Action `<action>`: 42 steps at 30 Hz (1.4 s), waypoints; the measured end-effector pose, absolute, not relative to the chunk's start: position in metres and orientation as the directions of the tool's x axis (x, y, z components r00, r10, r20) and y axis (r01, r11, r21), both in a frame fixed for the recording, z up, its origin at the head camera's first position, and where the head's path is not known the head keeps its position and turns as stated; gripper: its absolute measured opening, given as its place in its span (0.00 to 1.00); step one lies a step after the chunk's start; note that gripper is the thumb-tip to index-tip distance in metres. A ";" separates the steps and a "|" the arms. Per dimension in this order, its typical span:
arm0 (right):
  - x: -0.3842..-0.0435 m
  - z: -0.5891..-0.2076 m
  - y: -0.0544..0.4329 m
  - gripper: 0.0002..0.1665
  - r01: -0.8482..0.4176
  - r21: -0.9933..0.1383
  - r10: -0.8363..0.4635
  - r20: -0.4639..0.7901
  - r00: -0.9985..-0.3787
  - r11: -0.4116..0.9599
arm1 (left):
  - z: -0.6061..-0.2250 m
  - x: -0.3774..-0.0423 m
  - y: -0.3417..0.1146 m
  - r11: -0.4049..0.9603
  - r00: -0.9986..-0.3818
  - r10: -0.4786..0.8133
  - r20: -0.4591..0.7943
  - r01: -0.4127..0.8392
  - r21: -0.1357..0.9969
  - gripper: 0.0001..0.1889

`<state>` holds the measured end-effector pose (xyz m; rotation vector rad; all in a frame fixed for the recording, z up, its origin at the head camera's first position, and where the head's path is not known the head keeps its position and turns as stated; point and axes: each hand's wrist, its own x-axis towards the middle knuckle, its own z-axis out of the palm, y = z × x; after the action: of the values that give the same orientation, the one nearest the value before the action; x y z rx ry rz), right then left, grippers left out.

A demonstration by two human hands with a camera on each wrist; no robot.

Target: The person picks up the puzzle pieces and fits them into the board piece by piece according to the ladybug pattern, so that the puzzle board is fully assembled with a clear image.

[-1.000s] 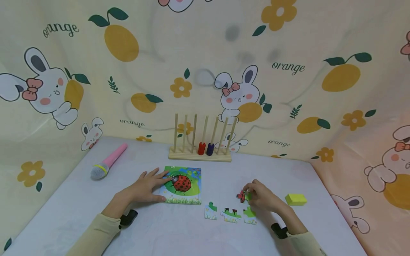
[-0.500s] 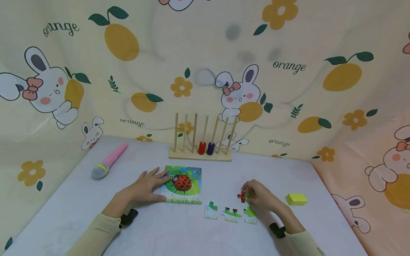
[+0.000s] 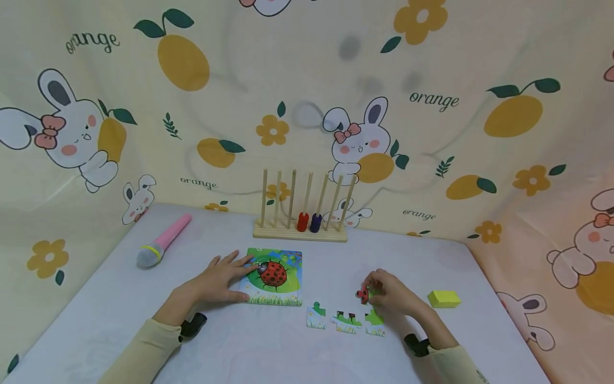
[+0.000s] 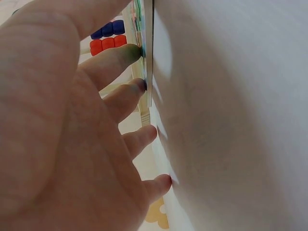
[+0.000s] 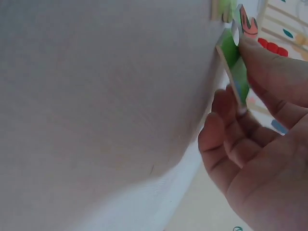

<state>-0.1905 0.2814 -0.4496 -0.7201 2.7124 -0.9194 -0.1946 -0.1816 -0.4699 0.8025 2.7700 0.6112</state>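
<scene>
My left hand (image 3: pixel 221 280) lies with spread fingers at the left side of a square ladybug picture board (image 3: pixel 288 296). In the left wrist view, two of its fingertips touch the board's edge (image 4: pixel 148 57) and the lower ones rest on the table. My right hand (image 3: pixel 390 293) pinches a green and red puzzle piece (image 3: pixel 363 295) between thumb and fingers, just above the row of loose pieces. The right wrist view shows the held piece (image 5: pixel 236 65) tilted on edge. Below it lie three puzzle pieces: a left corner (image 3: pixel 316 318), a middle one (image 3: pixel 346 322) and a right corner (image 3: pixel 374 323).
Behind the board stands a wooden peg rack (image 3: pixel 299 233) with red beads (image 3: pixel 302 222) and dark blue beads (image 3: pixel 315 223) on two pegs. A pink toy microphone (image 3: pixel 165 240) lies at the back left. A yellow block (image 3: pixel 443 299) sits right of my right hand.
My right hand has shifted the pinched puzzle piece very slightly, turning it a little. The left hand and the board stay where they were.
</scene>
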 end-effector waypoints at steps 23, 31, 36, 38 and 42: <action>-0.262 -0.453 0.134 0.08 -0.474 -0.756 -0.708 0.021 -0.706 0.451 | -0.473 -0.195 -0.184 0.747 -0.818 0.574 -0.040 0.502 0.437 0.42; -0.258 -0.453 0.107 0.09 -0.468 -0.745 -0.718 -0.022 -0.696 0.476 | -0.472 -0.197 -0.183 0.752 -0.821 0.569 -0.047 0.497 0.432 0.41; -0.254 -0.453 0.101 0.09 -0.495 -0.685 -0.699 -0.029 -0.715 0.535 | -0.471 -0.197 -0.182 0.757 -0.823 0.565 -0.059 0.488 0.435 0.41; -0.252 -0.453 0.099 0.09 -0.509 -0.653 -0.687 -0.023 -0.726 0.560 | -0.471 -0.196 -0.182 0.757 -0.823 0.565 -0.061 0.487 0.435 0.41; -0.246 -0.453 0.094 0.11 -0.547 -0.545 -0.655 -0.005 -0.756 0.636 | -0.472 -0.196 -0.183 0.753 -0.820 0.569 -0.055 0.494 0.435 0.41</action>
<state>-0.2463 0.0943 -0.4532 -0.9874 2.6541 -0.7835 -0.1964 -0.1825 -0.4715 0.8468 2.7670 0.6088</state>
